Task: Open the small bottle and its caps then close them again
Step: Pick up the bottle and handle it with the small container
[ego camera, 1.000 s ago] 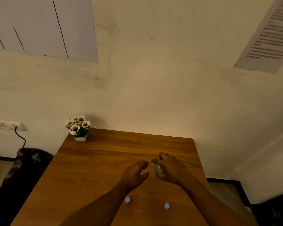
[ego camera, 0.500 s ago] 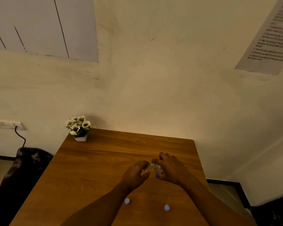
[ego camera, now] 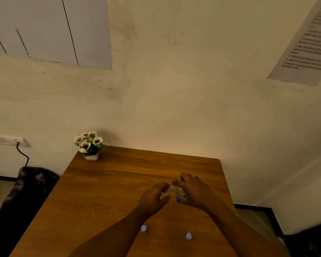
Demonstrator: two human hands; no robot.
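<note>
A small clear plastic bottle (ego camera: pixel 174 191) is held between both hands above the wooden table (ego camera: pixel 104 191). My left hand (ego camera: pixel 152 198) grips its left end with curled fingers. My right hand (ego camera: pixel 195 191) wraps the right part, and a small blue cap (ego camera: pixel 178 199) shows under its thumb. Two pale blue caps lie loose on the table nearer to me: one (ego camera: pixel 143 228) beside my left forearm, the other (ego camera: pixel 188 236) between my forearms. Most of the bottle is hidden by my fingers.
A white pot of white flowers (ego camera: pixel 89 145) stands at the table's far left corner. A dark chair (ego camera: pixel 24 197) sits left of the table. The wall rises right behind the table's far edge, with a socket and cable (ego camera: pixel 17 143) at the left.
Both hands stay on the bottle at the same spot; only slight shifts of the fingers show. The two loose caps have not moved.
</note>
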